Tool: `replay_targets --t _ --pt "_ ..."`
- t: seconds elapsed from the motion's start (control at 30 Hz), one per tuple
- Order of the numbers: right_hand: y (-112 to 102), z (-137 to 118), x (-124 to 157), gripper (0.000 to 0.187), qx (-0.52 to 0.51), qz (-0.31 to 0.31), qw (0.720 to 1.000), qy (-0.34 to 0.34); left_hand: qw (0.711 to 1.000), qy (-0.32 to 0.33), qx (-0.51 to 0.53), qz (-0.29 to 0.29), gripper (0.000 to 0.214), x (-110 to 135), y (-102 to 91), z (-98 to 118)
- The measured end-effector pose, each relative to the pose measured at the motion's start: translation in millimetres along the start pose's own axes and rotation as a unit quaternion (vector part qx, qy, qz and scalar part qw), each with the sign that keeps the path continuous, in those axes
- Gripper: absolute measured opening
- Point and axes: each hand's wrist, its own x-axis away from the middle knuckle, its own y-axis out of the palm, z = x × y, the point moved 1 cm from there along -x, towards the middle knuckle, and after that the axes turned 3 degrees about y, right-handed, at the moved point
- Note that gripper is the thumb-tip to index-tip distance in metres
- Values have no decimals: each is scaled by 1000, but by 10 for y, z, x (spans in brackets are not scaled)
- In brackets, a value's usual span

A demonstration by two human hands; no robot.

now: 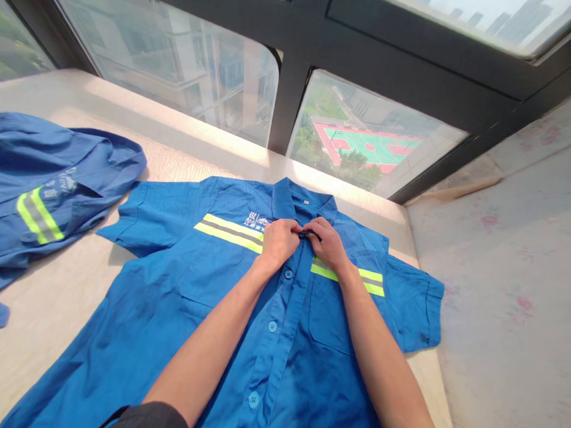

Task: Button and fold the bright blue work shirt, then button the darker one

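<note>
A blue short-sleeved work shirt (149, 315) lies spread flat, front up, with its collar (283, 199) toward the window. Yellow and grey reflective stripes cross its chest. My left hand (281, 245) and my right hand (328, 245) meet just below the collar, both pinching the top of the front placket. Whatever button is between the fingertips is hidden. Lower down the placket, several buttons show, among them one (272, 326) near the middle; the two front edges lie side by side there.
A second blue work garment (1, 185) with a reflective stripe lies crumpled at the left. The pale sill (76, 290) beneath runs up to dark-framed windows (299, 37). A flower-patterned wall (515, 311) bounds the right side.
</note>
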Motion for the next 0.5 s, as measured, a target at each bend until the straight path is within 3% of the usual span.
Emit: replay_targets --t 0.5 --pt "12 -16 17 20 1 39 999 -19 999 3 30 14 27 14 -26 -22"
